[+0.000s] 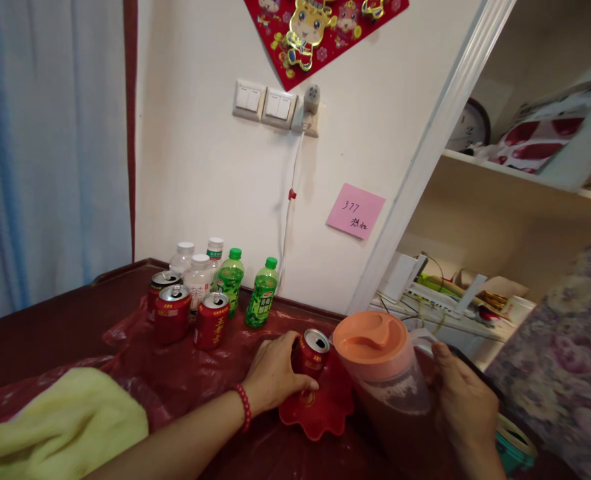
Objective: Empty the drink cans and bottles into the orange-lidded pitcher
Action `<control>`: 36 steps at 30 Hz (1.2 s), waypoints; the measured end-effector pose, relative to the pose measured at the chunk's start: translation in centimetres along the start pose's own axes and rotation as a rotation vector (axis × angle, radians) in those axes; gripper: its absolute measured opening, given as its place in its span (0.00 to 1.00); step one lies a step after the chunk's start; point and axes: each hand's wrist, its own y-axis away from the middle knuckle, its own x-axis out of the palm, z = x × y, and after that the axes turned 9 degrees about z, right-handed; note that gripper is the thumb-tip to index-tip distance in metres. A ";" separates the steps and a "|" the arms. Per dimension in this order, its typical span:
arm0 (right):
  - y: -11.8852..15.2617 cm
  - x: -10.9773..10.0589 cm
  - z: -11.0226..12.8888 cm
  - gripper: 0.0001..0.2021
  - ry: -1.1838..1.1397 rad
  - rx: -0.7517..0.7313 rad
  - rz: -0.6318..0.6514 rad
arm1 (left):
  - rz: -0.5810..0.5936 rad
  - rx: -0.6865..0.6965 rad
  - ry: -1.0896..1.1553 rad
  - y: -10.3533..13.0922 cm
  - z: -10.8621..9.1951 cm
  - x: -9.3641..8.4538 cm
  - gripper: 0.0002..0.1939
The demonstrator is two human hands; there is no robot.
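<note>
My left hand [275, 375], with a red bead bracelet at the wrist, grips an opened red drink can [309, 357]. That can is over a red wavy-edged dish [320, 413]; whether it rests on the dish I cannot tell. On the right, my right hand [463, 393] is wrapped round the handle of a clear pitcher [400, 400] with an orange lid. The pitcher leans close beside the can. Several opened red cans [212, 321] stand to the left, near two green-capped bottles [262, 293] and several white-capped bottles [200, 277].
A yellow cloth [65, 423] lies at the front left on red plastic sheeting [185, 380]. Behind the table, a white cord [290, 200] hangs from a wall socket. Shelves [515, 180] with a router stand at the right, and a teal container [514, 447] sits low right.
</note>
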 end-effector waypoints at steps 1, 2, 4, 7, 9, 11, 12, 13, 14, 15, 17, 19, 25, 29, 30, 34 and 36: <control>0.0 0.0 0.0 0.32 0.004 0.006 0.000 | -0.002 0.000 0.002 0.0 0.0 0.0 0.37; 0.0 0.0 0.1 0.32 0.011 0.011 0.001 | -0.005 0.003 0.003 0.0 -0.1 -0.1 0.36; 0.0 -0.1 0.1 0.33 0.033 0.023 0.004 | -0.007 0.008 0.002 0.0 -0.1 -0.2 0.36; 0.1 -0.1 0.3 0.35 0.093 0.042 -0.011 | 0.001 0.005 0.006 0.1 -0.2 -0.2 0.36; 0.1 -0.1 0.5 0.36 0.131 0.040 -0.022 | 0.004 0.003 0.006 0.1 -0.2 -0.2 0.37; 0.2 0.0 0.7 0.37 0.161 0.031 -0.028 | 0.005 0.005 0.002 0.1 -0.2 -0.1 0.37; 0.3 0.0 0.9 0.37 0.177 0.027 -0.035 | 0.005 0.007 -0.001 0.1 -0.2 -0.1 0.38; 0.3 0.1 1.0 0.38 0.192 0.026 -0.043 | 0.005 0.007 -0.002 0.0 -0.2 -0.1 0.38; 0.3 0.1 1.2 0.38 0.206 0.027 -0.050 | 0.006 0.007 -0.003 0.0 -0.1 -0.1 0.38; 0.4 0.2 1.3 0.39 0.218 0.029 -0.052 | 0.006 0.006 -0.002 0.0 -0.1 -0.1 0.38; 0.4 0.2 1.5 0.39 0.223 0.035 -0.047 | 0.007 0.009 0.001 0.0 -0.1 0.0 0.39; 0.5 0.2 1.7 0.39 0.229 0.027 -0.040 | 0.011 0.013 0.001 0.0 0.0 0.1 0.39; 0.7 0.0 2.2 0.39 0.260 0.002 -0.047 | 0.012 0.021 -0.008 0.0 0.1 0.3 0.37; 0.7 0.0 2.4 0.39 0.268 0.011 -0.043 | 0.018 0.025 -0.008 -0.1 0.0 0.3 0.38; 0.7 0.0 2.4 0.39 0.281 0.007 -0.045 | 0.017 0.024 -0.008 -0.1 0.0 0.3 0.38; 0.7 0.0 2.4 0.38 0.309 -0.008 -0.050 | 0.012 0.019 -0.007 0.0 0.0 0.3 0.41; 0.7 -0.1 2.5 0.38 0.310 -0.020 -0.046 | 0.010 0.019 -0.005 0.0 0.0 0.3 0.42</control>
